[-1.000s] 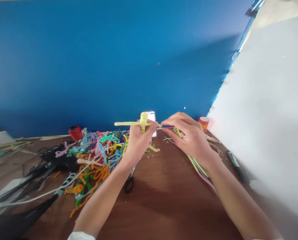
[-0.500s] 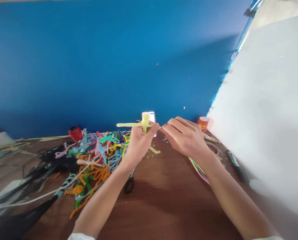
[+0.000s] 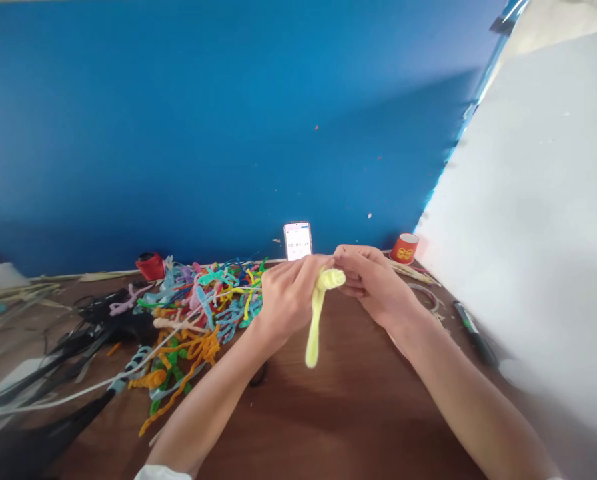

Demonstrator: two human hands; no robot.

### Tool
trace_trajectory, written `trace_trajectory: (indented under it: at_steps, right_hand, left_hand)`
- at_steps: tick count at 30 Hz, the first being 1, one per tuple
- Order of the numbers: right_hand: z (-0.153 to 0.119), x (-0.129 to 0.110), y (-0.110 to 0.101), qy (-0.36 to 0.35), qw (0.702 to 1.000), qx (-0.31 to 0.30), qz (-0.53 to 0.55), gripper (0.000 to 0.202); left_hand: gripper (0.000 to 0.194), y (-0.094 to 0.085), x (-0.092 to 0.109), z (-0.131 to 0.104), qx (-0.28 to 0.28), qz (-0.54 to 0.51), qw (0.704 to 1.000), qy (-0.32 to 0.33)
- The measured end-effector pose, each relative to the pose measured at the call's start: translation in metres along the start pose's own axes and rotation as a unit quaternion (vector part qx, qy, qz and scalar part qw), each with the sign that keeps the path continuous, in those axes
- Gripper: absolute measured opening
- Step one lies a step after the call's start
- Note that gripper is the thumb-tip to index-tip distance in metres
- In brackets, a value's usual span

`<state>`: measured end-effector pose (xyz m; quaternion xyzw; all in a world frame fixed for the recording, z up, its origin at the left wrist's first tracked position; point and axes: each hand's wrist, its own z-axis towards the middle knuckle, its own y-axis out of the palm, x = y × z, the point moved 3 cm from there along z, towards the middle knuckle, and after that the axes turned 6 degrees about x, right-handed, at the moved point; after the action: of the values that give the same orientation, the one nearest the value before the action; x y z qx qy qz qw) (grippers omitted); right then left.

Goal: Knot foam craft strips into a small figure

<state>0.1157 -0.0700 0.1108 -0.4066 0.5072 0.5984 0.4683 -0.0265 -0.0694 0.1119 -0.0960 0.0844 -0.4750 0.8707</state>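
A pale yellow fuzzy pipe cleaner (image 3: 314,330), coiled into a short roll at its upper end, hangs with one straight tail down over the table. My left hand (image 3: 288,293) is closed, its fingers pinching the piece beside the coil. Close against it on the right is my right hand (image 3: 371,283), with curled fingers meeting the left fingertips behind the coil. What the right fingertips grip is hidden from me. Behind both hands a phone (image 3: 298,241) stands against the wall, its screen lit with a timer.
A tangled heap of coloured pipe cleaners (image 3: 213,300) covers the table's left side, crossed by a white cable (image 3: 91,398). Black straps (image 3: 73,413) lie at the near left. On the right are a red paper cup (image 3: 405,248) and a marker (image 3: 475,333).
The yellow piece has turned, so its straight tail, which pointed left, now hangs toward me. Both hands have come closer together and lower, uncovering the phone screen.
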Motion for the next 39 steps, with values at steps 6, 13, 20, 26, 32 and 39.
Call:
trace_trajectory:
  at_steps: [6, 13, 20, 26, 32, 39]
  right_hand:
    - [0.006, 0.001, -0.004, 0.056, 0.997, -0.052, 0.019, 0.027]
    - [0.001, 0.005, 0.003, 0.124, 0.979, -0.114, 0.117, 0.024]
    - [0.006, 0.01, 0.006, 0.099, 0.989, -0.059, 0.096, 0.023]
    - [0.003, -0.004, 0.002, -0.152, 0.981, 0.014, -0.123, 0.012]
    - [-0.018, -0.016, 0.017, -0.279, 0.915, -0.036, -0.288, 0.015]
    - [-0.022, -0.017, 0.017, -0.323, 0.828, -0.009, -0.459, 0.02]
  left_hand:
    - [0.007, 0.003, 0.003, -0.001, 0.002, 0.021, 1.0, 0.008]
    - [0.006, -0.001, 0.004, 0.001, 0.004, 0.042, 0.998, 0.037]
    - [0.005, -0.003, -0.001, 0.007, -0.039, 0.076, 0.993, -0.076]
    - [0.024, 0.008, -0.018, 0.005, -0.227, 0.078, 0.94, -0.244]
    - [0.031, 0.012, -0.023, 0.0, -0.229, 0.114, 0.934, -0.251]
    - [0.019, 0.014, -0.024, 0.002, -0.19, 0.02, 0.948, -0.255]
